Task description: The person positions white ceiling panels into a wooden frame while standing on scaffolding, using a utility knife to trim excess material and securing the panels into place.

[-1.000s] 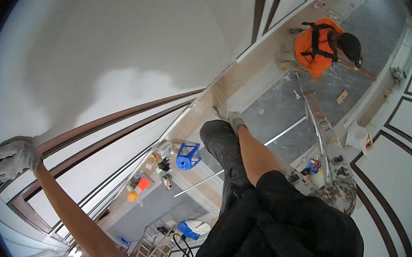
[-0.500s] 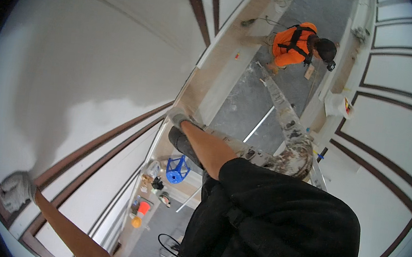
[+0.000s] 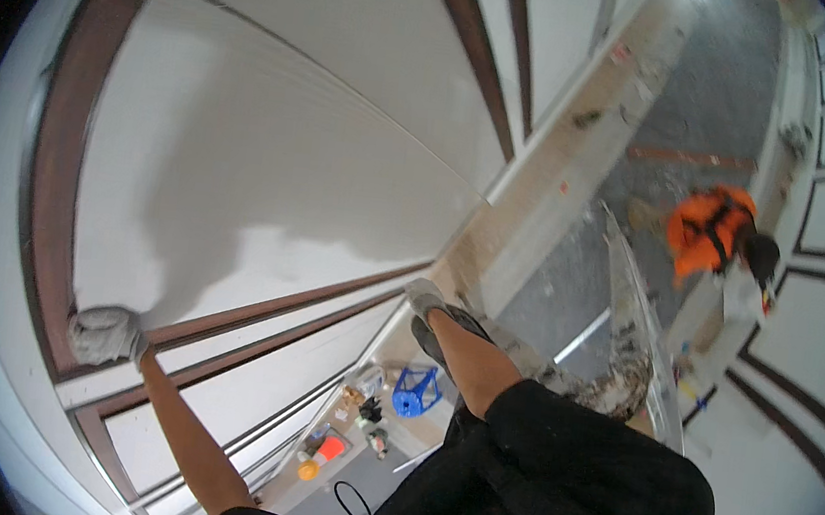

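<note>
My left hand [image 3: 108, 335], in a grey knitted glove, presses on the lower left corner of a dark brown moulding frame [image 3: 61, 180] on the white wall panel [image 3: 315, 137]. Its fingers look bent and close together; anything under them is hidden. My right hand [image 3: 422, 297], gloved too, reaches out to the wall's lower edge, by the end of the brown strips. Its fingers are too small and blurred to read. Beside that wrist is a dark grey rounded shape [image 3: 431, 340]. A paint-spattered plank [image 3: 626, 330] lies below me.
Far down, a person in an orange top [image 3: 707, 233] bends near the opposite wall by a white bucket [image 3: 742, 297]. A blue stool [image 3: 415, 390], an orange-red container [image 3: 330, 448] and a yellow round object [image 3: 309, 470] stand on the lower ledge. A light pole [image 3: 582, 336] crosses the floor.
My view has swung, so the scene sits further right, and more of the moulding's left side shows. My left hand stays at the frame's corner. The person in orange has moved nearer the white bucket.
</note>
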The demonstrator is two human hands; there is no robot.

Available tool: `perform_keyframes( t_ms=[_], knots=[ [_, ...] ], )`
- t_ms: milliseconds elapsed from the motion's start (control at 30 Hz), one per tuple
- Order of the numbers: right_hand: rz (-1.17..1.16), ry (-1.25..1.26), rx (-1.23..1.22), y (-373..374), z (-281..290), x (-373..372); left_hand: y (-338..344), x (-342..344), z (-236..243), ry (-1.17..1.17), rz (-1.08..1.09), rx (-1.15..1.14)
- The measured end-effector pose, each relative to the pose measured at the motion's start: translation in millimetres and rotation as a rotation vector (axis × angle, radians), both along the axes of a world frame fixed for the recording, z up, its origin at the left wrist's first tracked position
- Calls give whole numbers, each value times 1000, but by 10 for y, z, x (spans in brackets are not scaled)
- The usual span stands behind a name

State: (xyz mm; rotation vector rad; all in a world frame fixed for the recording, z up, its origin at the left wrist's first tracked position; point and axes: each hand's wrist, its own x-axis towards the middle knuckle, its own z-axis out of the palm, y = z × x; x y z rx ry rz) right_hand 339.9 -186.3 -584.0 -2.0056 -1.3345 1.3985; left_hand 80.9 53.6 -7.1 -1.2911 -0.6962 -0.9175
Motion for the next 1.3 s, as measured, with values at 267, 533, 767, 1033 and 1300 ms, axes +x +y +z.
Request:
perform_keyframes(
  t_ms=[267,533,767,1033,1300],
  knots=[
    [-904,408,542,1658,2386,962,-358,-197,64,-187,72,-89],
    [-681,149,1264,2185,4744,1862,-387,29,75,-161,39,-94],
    [-556,203,1332,2244,4815,1763,-476,332,-86,-536,-101,-197],
    [-550,189,1391,2297,4762,1847,-497,254,-160,-402,-79,-239],
    [-533,174,1426,2348,4703,1862,-492,175,-168,-286,-60,-165]
  ],
)
